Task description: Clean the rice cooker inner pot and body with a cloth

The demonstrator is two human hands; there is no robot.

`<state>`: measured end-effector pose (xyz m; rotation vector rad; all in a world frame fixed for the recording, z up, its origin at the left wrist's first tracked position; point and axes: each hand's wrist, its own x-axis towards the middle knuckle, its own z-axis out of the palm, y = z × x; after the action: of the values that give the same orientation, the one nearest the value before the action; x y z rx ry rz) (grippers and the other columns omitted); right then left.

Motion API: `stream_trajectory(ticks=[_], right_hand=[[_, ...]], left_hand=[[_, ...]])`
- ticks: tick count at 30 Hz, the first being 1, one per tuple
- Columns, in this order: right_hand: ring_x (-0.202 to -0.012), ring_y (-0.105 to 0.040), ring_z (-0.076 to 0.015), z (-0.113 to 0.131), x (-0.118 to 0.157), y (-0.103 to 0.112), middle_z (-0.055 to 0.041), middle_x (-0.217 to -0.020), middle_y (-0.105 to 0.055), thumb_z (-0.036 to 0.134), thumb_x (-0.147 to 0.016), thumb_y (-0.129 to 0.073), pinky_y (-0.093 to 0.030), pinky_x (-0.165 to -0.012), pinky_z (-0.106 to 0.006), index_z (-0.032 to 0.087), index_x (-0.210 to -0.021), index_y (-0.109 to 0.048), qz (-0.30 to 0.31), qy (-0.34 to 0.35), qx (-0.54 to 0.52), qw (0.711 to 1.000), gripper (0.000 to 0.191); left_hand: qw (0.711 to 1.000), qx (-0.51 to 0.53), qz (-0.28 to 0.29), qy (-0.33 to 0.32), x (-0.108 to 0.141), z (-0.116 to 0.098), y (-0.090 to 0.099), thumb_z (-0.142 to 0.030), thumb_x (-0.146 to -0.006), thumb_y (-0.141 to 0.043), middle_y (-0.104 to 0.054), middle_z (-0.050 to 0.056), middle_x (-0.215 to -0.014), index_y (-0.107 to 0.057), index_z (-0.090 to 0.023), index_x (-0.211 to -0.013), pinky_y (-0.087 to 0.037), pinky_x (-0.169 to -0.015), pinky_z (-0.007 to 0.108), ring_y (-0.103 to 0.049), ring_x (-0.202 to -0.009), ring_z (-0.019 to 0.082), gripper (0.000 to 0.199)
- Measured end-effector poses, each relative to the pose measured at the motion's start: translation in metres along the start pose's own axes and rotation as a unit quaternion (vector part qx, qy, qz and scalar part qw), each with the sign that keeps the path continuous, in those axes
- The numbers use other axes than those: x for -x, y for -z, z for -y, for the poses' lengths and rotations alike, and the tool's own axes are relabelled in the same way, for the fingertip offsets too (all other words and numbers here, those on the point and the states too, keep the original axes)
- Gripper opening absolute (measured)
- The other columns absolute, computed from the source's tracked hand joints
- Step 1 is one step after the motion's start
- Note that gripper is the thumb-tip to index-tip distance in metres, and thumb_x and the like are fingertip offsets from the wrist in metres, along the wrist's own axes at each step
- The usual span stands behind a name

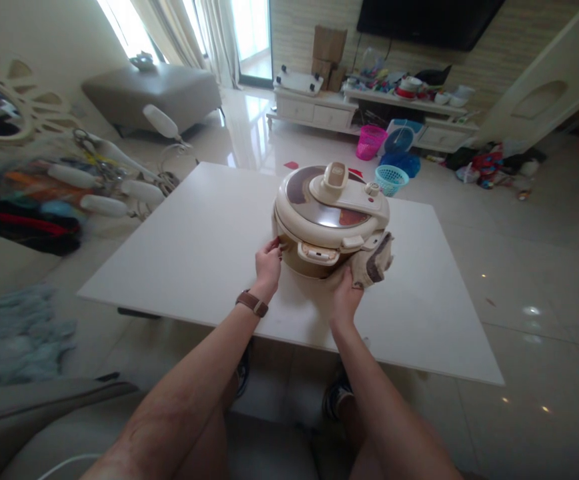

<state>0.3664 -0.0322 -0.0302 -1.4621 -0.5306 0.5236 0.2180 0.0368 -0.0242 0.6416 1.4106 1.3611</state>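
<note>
A cream and gold electric cooker [327, 217] with its lid on stands upright on the white table [194, 247]. A beige and brown cloth [372, 262] lies against the cooker's lower right side. My right hand [345, 297] has its fingers closed on this cloth near the cooker's base. On the cooker's left side, my left hand [268, 265], below a brown watch strap, is closed with fingertips pinched at the body; what they hold there is too small to make out.
Beyond the table are a pink basket [371, 142], a light blue basket [391, 180] and a cluttered white cabinet [314, 110]. A lamp with several white shades [142, 191] rises beside the left edge. A grey bench [154, 93] stands at the back left.
</note>
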Motion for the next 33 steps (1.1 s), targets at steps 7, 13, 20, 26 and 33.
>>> stream_trajectory(ticks=[7, 13, 20, 26, 33], right_hand=[[-0.140, -0.060, -0.0299, 0.000, 0.010, 0.001, -0.0184, -0.140, -0.069, 0.048, -0.086, -0.066, -0.043, -0.123, -0.049, 0.011, -0.126, -0.072, -0.003, 0.016, 0.004, 1.000, 0.055], [-0.134, -0.064, -0.0285, -0.007, -0.018, 0.005, -0.0171, -0.138, -0.071, 0.041, -0.082, -0.066, -0.041, -0.124, -0.050, 0.010, -0.126, -0.072, -0.003, 0.004, -0.019, 1.000, 0.055], [-0.147, -0.053, -0.0291, -0.018, 0.046, -0.003, -0.0195, -0.149, -0.064, 0.055, -0.084, -0.063, -0.033, -0.128, -0.048, 0.012, -0.132, -0.069, 0.057, -0.023, 0.007, 0.998, 0.065], [-0.146, -0.053, -0.0271, -0.017, 0.022, -0.004, -0.0191, -0.157, -0.056, 0.055, -0.083, -0.060, -0.033, -0.129, -0.044, 0.010, -0.141, -0.062, 0.009, -0.059, -0.010, 0.998, 0.073], [-0.137, -0.061, -0.0272, -0.008, -0.016, 0.005, -0.0184, -0.145, -0.066, 0.042, -0.084, -0.060, -0.042, -0.123, -0.044, 0.010, -0.133, -0.067, -0.001, -0.075, 0.005, 0.997, 0.059]], left_hand=[[1.000, 0.010, -0.008, 0.005, 0.001, 0.001, -0.002, -0.014, -0.069, -0.055, -0.079, 0.011, -0.120, -0.076, -0.014, -0.128, -0.050, -0.086, 0.034, -0.070, -0.106, 0.024, 0.062], [1.000, 0.019, -0.001, 0.008, 0.002, -0.001, -0.002, -0.012, -0.067, -0.057, -0.078, 0.011, -0.123, -0.077, -0.016, -0.125, -0.052, -0.089, 0.035, -0.071, -0.109, 0.024, 0.061], [1.000, 0.024, -0.014, 0.000, 0.002, 0.003, -0.004, -0.012, -0.069, -0.055, -0.078, 0.011, -0.125, -0.077, -0.016, -0.123, -0.053, -0.089, 0.034, -0.071, -0.107, 0.023, 0.058], [1.000, 0.020, -0.012, -0.006, 0.000, 0.006, -0.002, -0.017, -0.071, -0.061, -0.078, 0.011, -0.123, -0.078, -0.019, -0.121, -0.054, -0.092, 0.037, -0.072, -0.108, 0.024, 0.054], [1.000, 0.025, -0.006, 0.001, 0.002, 0.003, -0.002, -0.016, -0.071, -0.061, -0.076, 0.011, -0.129, -0.078, -0.020, -0.120, -0.054, -0.091, 0.035, -0.071, -0.108, 0.023, 0.052]])
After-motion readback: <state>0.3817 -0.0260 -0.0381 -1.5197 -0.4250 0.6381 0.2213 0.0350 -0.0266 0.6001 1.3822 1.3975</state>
